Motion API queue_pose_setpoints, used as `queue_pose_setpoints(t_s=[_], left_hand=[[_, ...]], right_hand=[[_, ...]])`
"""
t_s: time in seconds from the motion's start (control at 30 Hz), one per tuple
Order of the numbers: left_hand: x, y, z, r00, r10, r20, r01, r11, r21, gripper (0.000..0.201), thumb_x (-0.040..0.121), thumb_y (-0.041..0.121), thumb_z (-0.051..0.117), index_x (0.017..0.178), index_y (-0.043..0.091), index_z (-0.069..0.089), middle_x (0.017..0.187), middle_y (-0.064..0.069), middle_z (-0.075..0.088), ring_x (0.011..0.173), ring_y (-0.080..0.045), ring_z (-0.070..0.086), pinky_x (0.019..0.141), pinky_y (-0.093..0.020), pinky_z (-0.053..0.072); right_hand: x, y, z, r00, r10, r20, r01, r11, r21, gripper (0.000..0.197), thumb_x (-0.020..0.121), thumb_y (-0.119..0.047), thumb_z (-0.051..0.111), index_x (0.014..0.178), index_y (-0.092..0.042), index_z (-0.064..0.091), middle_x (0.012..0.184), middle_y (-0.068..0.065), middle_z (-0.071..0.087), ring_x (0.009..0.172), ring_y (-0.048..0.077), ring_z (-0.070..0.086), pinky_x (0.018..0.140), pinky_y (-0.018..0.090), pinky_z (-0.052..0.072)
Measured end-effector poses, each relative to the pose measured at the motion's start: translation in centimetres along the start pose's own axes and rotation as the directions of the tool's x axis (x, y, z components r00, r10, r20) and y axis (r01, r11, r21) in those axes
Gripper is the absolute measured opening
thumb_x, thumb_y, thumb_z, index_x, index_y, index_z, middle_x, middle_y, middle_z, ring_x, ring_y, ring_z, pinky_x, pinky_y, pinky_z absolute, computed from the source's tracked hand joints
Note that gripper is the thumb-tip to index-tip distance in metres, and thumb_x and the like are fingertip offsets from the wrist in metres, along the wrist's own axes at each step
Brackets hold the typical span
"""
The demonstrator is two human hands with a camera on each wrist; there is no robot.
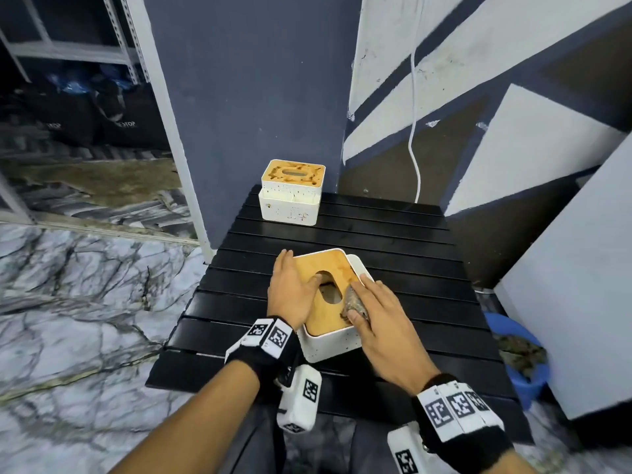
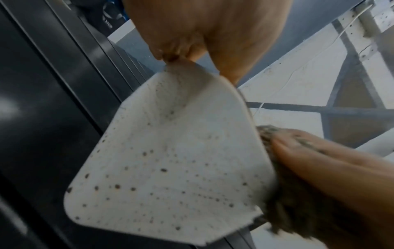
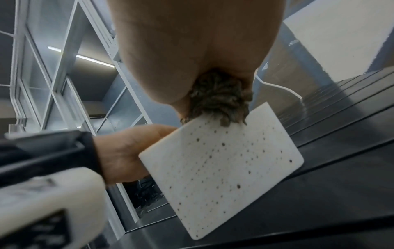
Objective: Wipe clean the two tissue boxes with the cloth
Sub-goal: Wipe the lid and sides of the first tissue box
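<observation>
The near tissue box is white, speckled with dark spots, and has a wooden lid with an oval slot; it sits on the black slatted table. My left hand lies flat on the lid's left side, thumb at the slot edge. My right hand presses a bunched grey-brown cloth onto the lid's right side, thumb pinching it. The wrist views show the box's spotted side and the cloth under my palm. A second tissue box, its lid stained brown, stands at the table's far edge.
A blue bucket holding dirty material sits on the floor right of the table. A large white panel leans at the right. A white cable hangs down the wall behind. A metal rack stands far left over marble-pattern floor.
</observation>
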State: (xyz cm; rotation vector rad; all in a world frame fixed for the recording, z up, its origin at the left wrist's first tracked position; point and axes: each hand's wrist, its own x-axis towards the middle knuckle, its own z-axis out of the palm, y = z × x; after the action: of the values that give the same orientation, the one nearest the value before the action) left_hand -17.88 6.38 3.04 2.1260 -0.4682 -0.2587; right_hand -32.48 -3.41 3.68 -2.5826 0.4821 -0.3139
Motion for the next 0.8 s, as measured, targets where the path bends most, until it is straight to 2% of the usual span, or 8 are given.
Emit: queue_pose_setpoints(t_s=[0.1,0.17,0.33,0.43,0.53,0.6,0.7,0.8], left_hand=[[1.2,0.1,-0.2,0.992,0.075,0.099,-0.081,0.995,0.06,0.072,0.094,0.03,0.065,0.152,0.008,0.029,0.161,-0.007,0.026,0.147,-0.023,0.028,0.117,-0.033,0.023],[1.5,0.3,-0.1,0.983,0.108,0.15,-0.119,0.991,0.066,0.069,0.094,0.027,0.065,0.152,0.009,0.031,0.16,-0.006,0.029,0.145,-0.022,0.03,0.116,-0.031,0.024],[1.5,0.2,0.8,0.982,0.124,0.142,-0.133,0.989,0.06,0.068,0.093,0.023,0.063,0.152,0.012,0.031,0.157,-0.003,0.031,0.14,-0.02,0.035,0.113,-0.032,0.028],[1.8,-0.1,0.8,0.979,0.128,0.157,-0.141,0.987,0.077,0.069,0.092,0.024,0.064,0.152,0.012,0.031,0.156,-0.003,0.032,0.14,-0.02,0.035,0.112,-0.031,0.028],[2.0,-0.2,0.9,0.98,0.13,0.151,-0.142,0.987,0.072,0.069,0.092,0.024,0.064,0.151,0.012,0.032,0.155,-0.003,0.033,0.139,-0.019,0.036,0.111,-0.027,0.027],[1.9,-0.1,1.1,0.982,0.126,0.143,-0.137,0.988,0.066,0.068,0.092,0.024,0.063,0.152,0.012,0.032,0.155,-0.003,0.032,0.139,-0.019,0.035,0.11,-0.024,0.026],[1.8,-0.2,1.5,0.985,0.124,0.121,-0.131,0.99,0.048,0.068,0.094,0.022,0.061,0.152,0.009,0.029,0.156,-0.005,0.03,0.14,-0.019,0.034,0.105,-0.017,0.021],[1.7,-0.3,1.7,0.987,0.118,0.112,-0.121,0.992,0.027,0.068,0.095,0.022,0.06,0.152,0.008,0.027,0.157,-0.004,0.029,0.14,-0.019,0.034,0.101,-0.014,0.019]], right_hand=[[-0.4,0.6,-1.2,0.996,-0.05,0.071,0.059,0.99,-0.13,0.052,0.1,-0.039,0.037,0.148,-0.027,0.022,0.158,-0.013,0.001,0.146,0.01,-0.007,0.114,0.022,0.003],[-0.8,1.0,-1.4,0.993,-0.064,0.095,0.084,0.97,-0.228,0.053,0.1,-0.041,0.032,0.149,-0.027,0.019,0.159,-0.011,0.001,0.146,0.011,-0.01,0.117,0.027,0.005],[-0.9,0.9,-0.7,0.996,-0.029,0.085,0.043,0.985,-0.169,0.055,0.101,-0.038,0.026,0.151,-0.018,0.012,0.158,-0.007,0.008,0.146,0.012,-0.006,0.119,0.026,0.001],[2.3,1.9,-0.3,0.995,-0.059,0.075,0.076,0.967,-0.244,0.054,0.101,-0.027,0.032,0.149,-0.01,0.014,0.158,0.005,0.012,0.147,0.019,0.003,0.12,0.03,0.002],[6.5,2.8,0.1,0.997,0.036,0.071,-0.017,0.969,-0.246,0.055,0.101,-0.032,0.03,0.149,-0.011,0.015,0.158,0.006,0.013,0.147,0.024,0.006,0.119,0.04,0.015],[8.0,3.5,0.6,0.995,0.043,0.091,-0.015,0.956,-0.294,0.056,0.099,-0.036,0.025,0.149,-0.011,0.015,0.158,0.006,0.015,0.147,0.023,0.008,0.118,0.04,0.017],[6.7,3.8,0.8,0.994,-0.005,0.105,0.042,0.935,-0.351,0.065,0.093,-0.043,0.008,0.149,-0.012,0.016,0.158,0.005,0.017,0.146,0.021,0.011,0.118,0.04,0.019],[2.6,2.9,0.4,0.99,-0.102,0.1,0.131,0.92,-0.368,0.059,0.096,-0.035,0.012,0.148,-0.01,0.023,0.156,0.005,0.022,0.145,0.018,0.014,0.119,0.035,0.012]])
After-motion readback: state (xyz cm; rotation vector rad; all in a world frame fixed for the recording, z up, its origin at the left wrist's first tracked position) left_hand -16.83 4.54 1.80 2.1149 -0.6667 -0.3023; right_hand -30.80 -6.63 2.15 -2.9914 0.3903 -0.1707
